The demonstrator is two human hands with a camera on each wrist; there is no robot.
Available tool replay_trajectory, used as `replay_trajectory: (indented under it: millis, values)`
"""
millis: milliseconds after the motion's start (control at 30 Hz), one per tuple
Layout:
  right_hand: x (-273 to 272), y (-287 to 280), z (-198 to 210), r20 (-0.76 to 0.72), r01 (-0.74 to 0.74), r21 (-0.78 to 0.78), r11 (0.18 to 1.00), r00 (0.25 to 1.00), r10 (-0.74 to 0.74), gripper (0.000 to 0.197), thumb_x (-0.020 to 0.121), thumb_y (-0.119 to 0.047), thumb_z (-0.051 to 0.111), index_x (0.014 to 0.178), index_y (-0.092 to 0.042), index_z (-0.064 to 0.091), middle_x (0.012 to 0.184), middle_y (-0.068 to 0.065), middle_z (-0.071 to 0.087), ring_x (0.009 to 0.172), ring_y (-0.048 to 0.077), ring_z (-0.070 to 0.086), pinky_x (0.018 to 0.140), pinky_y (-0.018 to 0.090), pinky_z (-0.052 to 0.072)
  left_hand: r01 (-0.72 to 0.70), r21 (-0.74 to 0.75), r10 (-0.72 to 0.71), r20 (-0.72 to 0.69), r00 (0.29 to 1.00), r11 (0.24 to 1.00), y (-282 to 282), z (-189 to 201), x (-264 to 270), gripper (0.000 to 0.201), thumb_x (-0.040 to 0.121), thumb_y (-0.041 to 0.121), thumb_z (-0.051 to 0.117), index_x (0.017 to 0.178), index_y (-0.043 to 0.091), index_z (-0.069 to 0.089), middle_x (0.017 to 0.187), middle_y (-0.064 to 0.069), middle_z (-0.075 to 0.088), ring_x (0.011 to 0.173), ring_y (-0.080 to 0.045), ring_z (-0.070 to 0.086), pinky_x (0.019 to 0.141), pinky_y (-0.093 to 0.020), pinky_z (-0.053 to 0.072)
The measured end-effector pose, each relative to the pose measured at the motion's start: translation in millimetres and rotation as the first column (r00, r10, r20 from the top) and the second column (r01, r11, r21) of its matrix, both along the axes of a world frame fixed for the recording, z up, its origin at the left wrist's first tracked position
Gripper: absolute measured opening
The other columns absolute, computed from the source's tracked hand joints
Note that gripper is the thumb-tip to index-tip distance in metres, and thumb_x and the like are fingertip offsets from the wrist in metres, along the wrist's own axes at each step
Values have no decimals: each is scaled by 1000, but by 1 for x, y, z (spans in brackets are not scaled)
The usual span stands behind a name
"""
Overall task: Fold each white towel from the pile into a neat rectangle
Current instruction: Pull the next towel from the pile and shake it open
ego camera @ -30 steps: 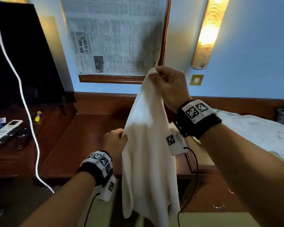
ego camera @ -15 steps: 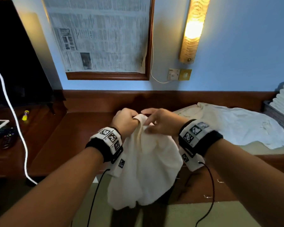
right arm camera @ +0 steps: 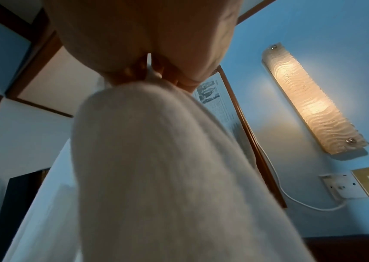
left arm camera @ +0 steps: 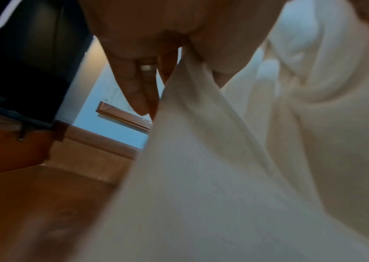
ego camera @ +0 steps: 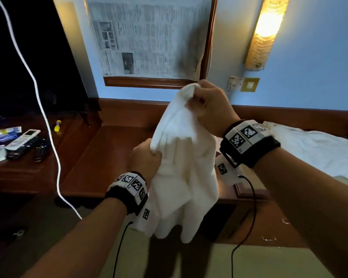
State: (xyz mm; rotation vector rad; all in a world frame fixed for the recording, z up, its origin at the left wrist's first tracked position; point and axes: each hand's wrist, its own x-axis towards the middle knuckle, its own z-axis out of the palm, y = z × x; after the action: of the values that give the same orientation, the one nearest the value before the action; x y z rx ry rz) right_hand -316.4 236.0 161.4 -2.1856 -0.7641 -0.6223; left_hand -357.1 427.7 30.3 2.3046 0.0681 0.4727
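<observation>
A white towel (ego camera: 186, 167) hangs bunched in the air in front of me, above the wooden table (ego camera: 109, 149). My right hand (ego camera: 207, 105) grips its top end, raised near the framed newspaper. My left hand (ego camera: 147, 157) grips an edge lower down and to the left. In the left wrist view my left hand (left arm camera: 174, 58) pinches a fold of the towel (left arm camera: 235, 177). In the right wrist view the towel (right arm camera: 156, 177) drops from my right hand (right arm camera: 149, 70). More white cloth (ego camera: 313, 151) lies spread on the table at the right.
A dark television (ego camera: 28, 57) stands at the left, with a white cable (ego camera: 38, 93) hanging across it. Remote controls (ego camera: 22, 143) and a small yellow tube (ego camera: 58, 125) lie on the left unit. A lit wall lamp (ego camera: 263, 31) and a socket (ego camera: 234, 84) are on the blue wall.
Half a second ago both hands were together low over the bunched towel. Now the right hand has risen with the top end and the left hand has dropped lower, stretching the towel.
</observation>
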Motion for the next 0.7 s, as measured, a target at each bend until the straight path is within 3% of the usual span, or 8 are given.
replay_trajectory:
  millis: [133, 267, 333, 433, 533, 600, 633, 700]
  values:
    - [10, 19, 20, 83, 63, 66, 996, 994, -69, 17, 89, -17, 62, 93, -7, 74, 94, 10, 60, 85, 22, 59, 79, 32, 50, -135, 79, 144, -126, 981, 988, 38, -14, 0, 6, 90, 16, 54, 92, 19, 58, 80, 0, 59, 78, -30, 58, 70, -37, 50]
    - [23, 23, 27, 62, 180, 155, 971, 980, -191, 13, 88, -16, 62, 85, -8, 72, 78, -4, 51, 69, 4, 48, 70, 17, 40, -202, 183, 245, -257, 935, 962, 83, -30, -5, 4, 91, 14, 51, 88, 15, 52, 76, -2, 51, 74, -30, 52, 65, -35, 42]
    - [30, 21, 22, 13, 255, 143, 956, 966, -260, 14, 89, -20, 61, 83, -10, 70, 78, 1, 52, 71, 12, 51, 70, 24, 41, -188, 185, 237, -288, 928, 964, 107, -38, -6, 6, 90, 15, 50, 86, 13, 54, 80, -9, 57, 73, -32, 54, 63, -36, 42]
    - [37, 8, 6, -72, 354, 66, 933, 934, -349, 18, 92, -23, 62, 76, -14, 62, 81, 11, 56, 77, 25, 52, 71, 32, 38, -179, 60, 188, -211, 959, 982, 138, -42, -9, 11, 86, 16, 56, 86, 12, 66, 81, -13, 66, 72, -33, 56, 62, -33, 40]
    - [41, -9, -22, -244, 464, 66, 884, 866, -436, 20, 87, -34, 63, 81, -17, 71, 83, 11, 67, 82, 23, 59, 80, 38, 49, -118, -133, 113, -43, 993, 984, 165, -36, -9, 18, 86, 2, 65, 89, 17, 75, 79, -5, 71, 79, -29, 65, 66, -31, 44]
    - [42, -17, -42, -374, 534, 119, 837, 805, -460, 25, 77, -43, 63, 69, -20, 70, 74, 3, 67, 77, 20, 60, 79, 37, 51, -64, -247, 73, 30, 997, 967, 179, -29, -7, 31, 87, -6, 66, 89, 23, 72, 74, 15, 71, 81, -9, 69, 69, -22, 50]
    - [41, -20, -52, -425, 553, 122, 824, 780, -460, 25, 76, -42, 64, 65, -20, 68, 71, 2, 65, 75, 20, 60, 77, 36, 51, -58, -298, 77, 50, 996, 953, 183, -25, -6, 29, 88, -6, 66, 90, 23, 71, 69, 23, 69, 76, 8, 64, 69, -12, 49]
    - [36, -22, -69, -488, 519, 73, 852, 763, -423, 19, 85, -30, 68, 70, -18, 69, 71, 3, 64, 70, 18, 58, 70, 27, 50, -65, -384, 99, 70, 993, 921, 185, -15, -3, 11, 94, 5, 65, 95, 15, 69, 66, 25, 66, 62, 19, 56, 62, -1, 41]
